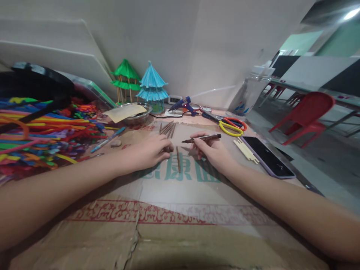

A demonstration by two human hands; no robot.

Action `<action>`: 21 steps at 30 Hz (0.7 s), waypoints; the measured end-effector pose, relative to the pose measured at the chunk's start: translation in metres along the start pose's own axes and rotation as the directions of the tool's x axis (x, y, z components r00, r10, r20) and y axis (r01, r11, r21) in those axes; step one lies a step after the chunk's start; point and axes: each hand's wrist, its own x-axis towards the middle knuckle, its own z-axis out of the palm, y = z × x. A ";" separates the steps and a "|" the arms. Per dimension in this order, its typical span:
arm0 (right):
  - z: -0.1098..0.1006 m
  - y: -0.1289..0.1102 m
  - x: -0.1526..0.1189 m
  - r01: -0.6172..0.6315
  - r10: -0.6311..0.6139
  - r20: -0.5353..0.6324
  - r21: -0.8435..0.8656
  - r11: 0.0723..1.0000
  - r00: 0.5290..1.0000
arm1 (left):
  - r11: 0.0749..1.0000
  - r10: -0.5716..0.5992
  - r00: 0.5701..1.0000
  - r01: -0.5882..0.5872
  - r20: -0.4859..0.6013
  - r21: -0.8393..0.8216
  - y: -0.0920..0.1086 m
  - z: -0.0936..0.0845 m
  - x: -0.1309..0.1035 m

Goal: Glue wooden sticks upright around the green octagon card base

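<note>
My right hand [209, 150] grips a dark brown marker [204, 138], its tip pointing left above the cardboard. Just left of the tip, a thin brown stick [179, 160] lies on the cardboard sheet [180, 202]. My left hand [156, 150] rests beside that stick without touching it; its fingers are loosely curled, the thumb stands slightly apart, and nothing shows between them. Beyond my left hand lies a small group of similar brown sticks [168, 128]. Pale cream sticks [245, 150] lie to the right of my right hand.
A phone [268, 156], yellow-and-red-handled scissors [231, 127] and a blue glue gun [184, 105] lie around. Behind stand a green model pavilion [125, 80], a blue one [152, 88] and a metal bowl [140, 117]. Colourful pipe cleaners [36, 138] fill the left; a red chair [309, 114] stands right.
</note>
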 end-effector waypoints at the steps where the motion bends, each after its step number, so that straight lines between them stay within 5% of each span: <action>1: 0.000 0.002 0.000 0.002 -0.002 0.002 0.006 1.000 1.000 | 1.000 -0.022 1.000 0.022 -0.022 0.004 -0.001 0.001 0.001; 4: -0.002 0.006 0.004 -0.016 0.015 0.012 0.075 0.997 1.000 | 0.999 0.038 0.993 -0.036 -0.116 0.026 0.006 0.005 -0.001; 8: -0.013 0.009 0.015 -0.198 0.177 0.095 0.313 0.929 0.980 | 0.955 0.287 0.957 -0.290 -0.050 -0.065 0.023 0.008 -0.009; 11: -0.030 0.013 0.029 -0.286 0.258 0.124 0.395 0.873 0.958 | 0.968 0.230 0.972 -0.234 -0.050 -0.089 0.021 0.010 -0.010; 15: -0.048 0.019 0.040 -0.156 0.200 -0.062 0.424 0.892 0.978 | 0.993 0.104 0.985 -0.110 -0.137 -0.037 -0.001 0.016 -0.004; 21: -0.034 0.023 0.031 -0.167 0.181 -0.001 0.379 0.910 0.983 | 0.994 0.106 0.975 -0.107 -0.197 0.005 -0.011 0.017 0.001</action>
